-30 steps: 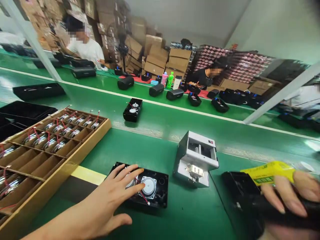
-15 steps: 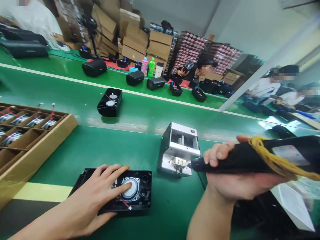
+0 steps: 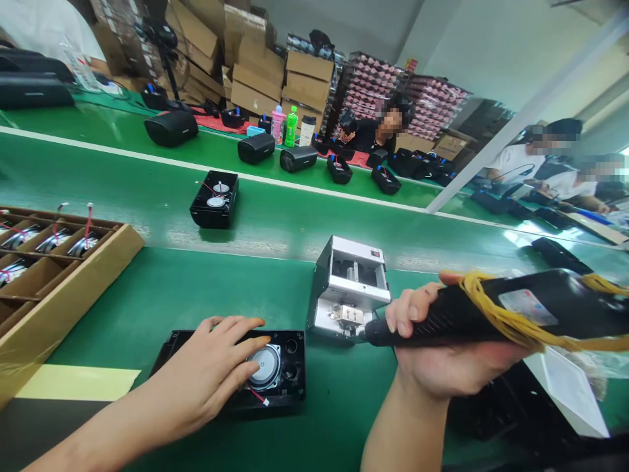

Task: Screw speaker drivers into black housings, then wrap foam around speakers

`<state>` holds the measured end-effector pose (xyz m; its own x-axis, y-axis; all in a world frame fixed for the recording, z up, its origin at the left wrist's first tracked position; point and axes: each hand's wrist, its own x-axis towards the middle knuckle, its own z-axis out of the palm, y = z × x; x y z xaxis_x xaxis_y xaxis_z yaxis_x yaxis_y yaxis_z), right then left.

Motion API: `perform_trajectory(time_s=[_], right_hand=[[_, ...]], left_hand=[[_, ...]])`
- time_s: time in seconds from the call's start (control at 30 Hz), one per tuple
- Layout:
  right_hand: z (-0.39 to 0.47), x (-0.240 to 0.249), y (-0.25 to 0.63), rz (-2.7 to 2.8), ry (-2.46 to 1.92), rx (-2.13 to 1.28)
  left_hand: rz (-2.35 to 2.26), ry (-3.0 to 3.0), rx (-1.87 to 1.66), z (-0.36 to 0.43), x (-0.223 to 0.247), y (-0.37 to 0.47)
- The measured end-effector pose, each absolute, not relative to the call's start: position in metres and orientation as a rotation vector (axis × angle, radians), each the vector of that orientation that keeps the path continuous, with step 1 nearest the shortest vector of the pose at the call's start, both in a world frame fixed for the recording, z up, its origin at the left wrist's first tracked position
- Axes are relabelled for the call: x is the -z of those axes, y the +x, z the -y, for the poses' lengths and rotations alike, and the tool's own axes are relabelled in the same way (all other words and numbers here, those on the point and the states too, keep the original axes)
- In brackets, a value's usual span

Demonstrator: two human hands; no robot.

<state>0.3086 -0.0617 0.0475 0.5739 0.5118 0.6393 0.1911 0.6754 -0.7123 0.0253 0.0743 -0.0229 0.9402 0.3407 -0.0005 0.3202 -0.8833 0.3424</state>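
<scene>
My left hand (image 3: 211, 364) rests with spread fingers on a black speaker housing (image 3: 295, 367) lying on the green bench. Its fingertips are at a round speaker driver (image 3: 265, 367), from which a short red wire with a white plug hangs. My right hand (image 3: 432, 347) is wrapped round a black electric screwdriver (image 3: 472, 311) with yellow bands tied about it. The screwdriver's tip meets the front of a silver and black screw feeder (image 3: 350, 288), at its metal outlet; the exact contact is hidden.
At left stands a divided cardboard box (image 3: 98, 288) of drivers. Another housing (image 3: 215, 200) sits on the belt beyond. A white tray (image 3: 570, 393) and dark parts lie at right. Speakers, bottles, cartons and several people are across the line.
My right hand and the screwdriver appear slightly further left, the tip still at the feeder. My left hand has shifted a little right and up over the housing. The view has turned slightly.
</scene>
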Motion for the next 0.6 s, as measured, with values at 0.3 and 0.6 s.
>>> perform_trajectory(time_s=[0.3, 0.6], right_hand=[[0.086, -0.045, 0.322, 0.9, -0.83, -0.237], [0.075, -0.04, 0.317, 0.882, -0.842, -0.189]], left_hand=[[-0.584, 2.744, 0.075, -0.064, 0.022, 0.046], [-0.57, 2.751, -0.005, -0.064, 0.029, 0.043]])
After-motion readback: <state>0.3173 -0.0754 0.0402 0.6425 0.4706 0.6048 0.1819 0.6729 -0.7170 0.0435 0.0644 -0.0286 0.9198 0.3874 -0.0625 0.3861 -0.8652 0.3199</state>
